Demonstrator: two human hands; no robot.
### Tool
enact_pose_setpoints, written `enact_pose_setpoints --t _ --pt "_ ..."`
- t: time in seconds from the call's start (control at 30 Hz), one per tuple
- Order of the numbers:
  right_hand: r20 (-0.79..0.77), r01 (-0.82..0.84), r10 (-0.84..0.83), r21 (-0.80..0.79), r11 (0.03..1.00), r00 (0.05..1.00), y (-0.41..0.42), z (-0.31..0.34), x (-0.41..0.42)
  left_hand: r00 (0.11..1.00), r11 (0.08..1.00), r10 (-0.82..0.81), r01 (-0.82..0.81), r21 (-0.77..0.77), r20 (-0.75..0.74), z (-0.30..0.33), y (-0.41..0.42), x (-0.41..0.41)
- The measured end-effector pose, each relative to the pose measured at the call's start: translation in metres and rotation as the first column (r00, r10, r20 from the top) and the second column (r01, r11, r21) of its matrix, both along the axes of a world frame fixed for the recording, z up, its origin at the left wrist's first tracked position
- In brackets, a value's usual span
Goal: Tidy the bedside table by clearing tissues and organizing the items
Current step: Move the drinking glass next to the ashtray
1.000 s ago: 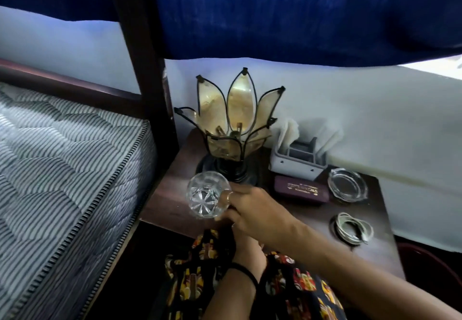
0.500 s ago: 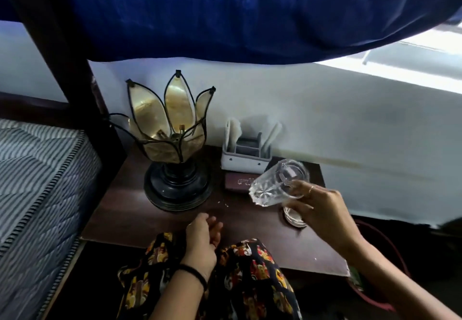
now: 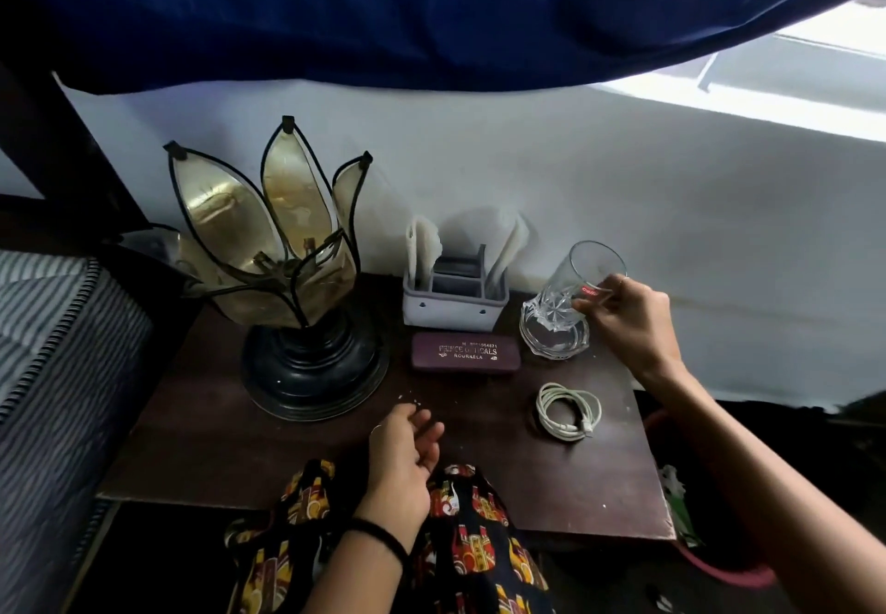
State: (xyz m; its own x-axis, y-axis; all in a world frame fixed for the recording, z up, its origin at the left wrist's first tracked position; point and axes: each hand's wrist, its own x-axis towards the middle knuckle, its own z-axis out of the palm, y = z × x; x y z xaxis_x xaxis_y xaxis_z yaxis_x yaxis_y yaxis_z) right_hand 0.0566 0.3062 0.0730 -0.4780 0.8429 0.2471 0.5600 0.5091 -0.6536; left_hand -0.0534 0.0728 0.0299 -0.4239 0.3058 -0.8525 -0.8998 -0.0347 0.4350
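The right hand (image 3: 628,321) grips a clear, cut-base glass (image 3: 573,290), tilted, its base on the glass dish (image 3: 553,338) right of the tissue holder (image 3: 453,304). The left hand (image 3: 405,453) rests loosely curled, empty, on the tabletop (image 3: 215,436).

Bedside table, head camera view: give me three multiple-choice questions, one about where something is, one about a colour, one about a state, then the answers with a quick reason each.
1. Where does the coiled cable lie?
A. Inside the grey holder
B. On the table, in front of the glass dish
C. On the mattress

2. What colour is the spectacle case?
A. Maroon
B. White
C. Green

3. How is the drinking glass just now?
A. Lying flat, untouched
B. Upright beside the lamp
C. Tilted, held by the right hand

Answers:
1 B, the cable sits on bare wood nearer the camera than the glass dish.
2 A, its lid shows dark reddish-purple with pale lettering.
3 C, the right hand grips it, leaning, base over the dish.
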Motion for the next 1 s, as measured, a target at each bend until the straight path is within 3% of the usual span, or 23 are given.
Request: enact_pose_setpoints --t 0.23,1.0 --pt "0.130 0.049 -0.046 -0.020 0.999 0.990 0.008 -0.015 -0.001 1.000 1.000 -0.009 0.009 -0.001 0.004 -0.003 0.009 0.002" --pt "0.250 0.064 -0.061 -0.003 0.998 0.966 -0.003 -0.019 -0.006 0.999 0.998 -0.035 0.034 -0.058 -0.029 -0.005 0.008 0.008"
